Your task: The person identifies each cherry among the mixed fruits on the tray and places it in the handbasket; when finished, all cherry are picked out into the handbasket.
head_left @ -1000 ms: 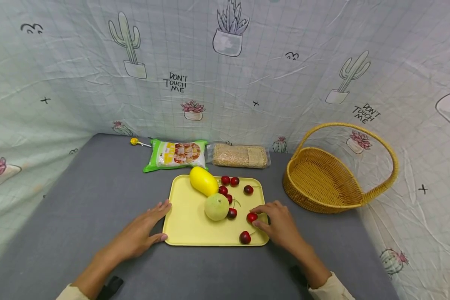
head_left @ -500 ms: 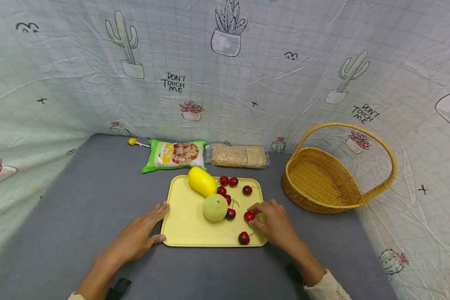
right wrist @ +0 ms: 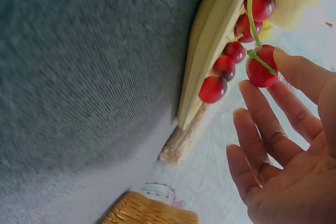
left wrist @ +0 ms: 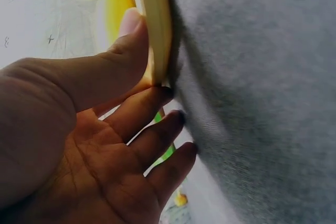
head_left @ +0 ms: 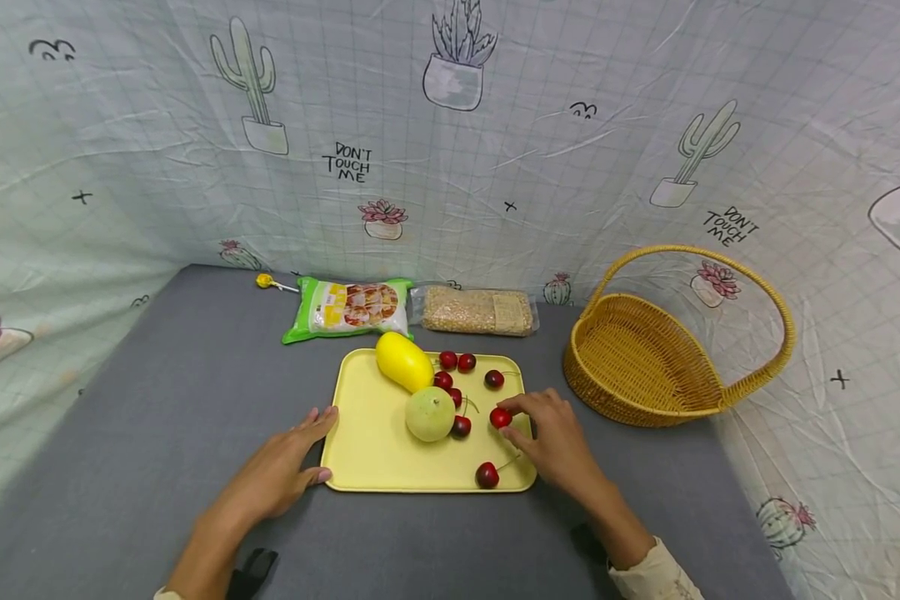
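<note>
My right hand (head_left: 557,440) pinches a red cherry (head_left: 500,417) between thumb and fingertips over the right side of the yellow tray (head_left: 375,454). The right wrist view shows the held cherry (right wrist: 262,67) with its green stem, above the tray's rim (right wrist: 210,56). My left hand (head_left: 279,469) lies at the tray's left edge, fingers extended and spread. In the left wrist view its thumb (left wrist: 131,35) touches the rim. On the tray are a yellow mango-like fruit (head_left: 405,362), a round pale green fruit (head_left: 430,414) and several dark red cherries, one near the front right corner (head_left: 487,476).
A yellow wicker basket (head_left: 581,379) with a tall handle stands right of the tray. Behind the tray lie a green-and-white food bag (head_left: 356,307), a clear pack of grain (head_left: 468,311) and a yellow lollipop (head_left: 266,282). A patterned cloth (head_left: 450,167) hangs behind the grey table (head_left: 180,400).
My right hand has raised the pinched cherry slightly from its spot on the tray. My left hand stays at the tray's left edge.
</note>
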{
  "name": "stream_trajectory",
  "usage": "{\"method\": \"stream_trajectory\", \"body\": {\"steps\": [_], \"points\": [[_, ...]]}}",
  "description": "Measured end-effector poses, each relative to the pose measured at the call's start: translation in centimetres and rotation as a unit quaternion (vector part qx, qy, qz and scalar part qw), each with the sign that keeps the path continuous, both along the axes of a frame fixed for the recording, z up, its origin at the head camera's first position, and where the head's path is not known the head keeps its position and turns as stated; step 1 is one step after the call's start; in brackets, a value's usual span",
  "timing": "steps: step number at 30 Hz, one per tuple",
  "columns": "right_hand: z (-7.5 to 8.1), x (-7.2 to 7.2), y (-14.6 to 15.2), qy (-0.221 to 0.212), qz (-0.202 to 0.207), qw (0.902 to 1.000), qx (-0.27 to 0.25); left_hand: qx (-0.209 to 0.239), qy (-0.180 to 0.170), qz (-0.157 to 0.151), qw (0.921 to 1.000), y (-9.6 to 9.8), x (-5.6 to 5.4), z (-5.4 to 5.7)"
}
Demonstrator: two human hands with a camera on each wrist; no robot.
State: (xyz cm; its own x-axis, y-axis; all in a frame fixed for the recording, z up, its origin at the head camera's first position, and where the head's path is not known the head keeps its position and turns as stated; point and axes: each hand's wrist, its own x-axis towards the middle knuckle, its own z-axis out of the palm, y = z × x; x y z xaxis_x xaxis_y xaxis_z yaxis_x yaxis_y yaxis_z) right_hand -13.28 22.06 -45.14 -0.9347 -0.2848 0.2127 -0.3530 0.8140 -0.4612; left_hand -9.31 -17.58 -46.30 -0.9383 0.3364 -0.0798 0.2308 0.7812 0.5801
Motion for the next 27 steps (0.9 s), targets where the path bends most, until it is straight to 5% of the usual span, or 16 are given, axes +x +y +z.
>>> {"method": "stream_trajectory", "body": {"steps": [27], "points": [[3.6, -1.6, 3.4, 0.048, -0.026, 0.9981, -0.026, -0.015, -0.02, 0.026, 0.9994, 0.5, 0.0, 0.2]]}}
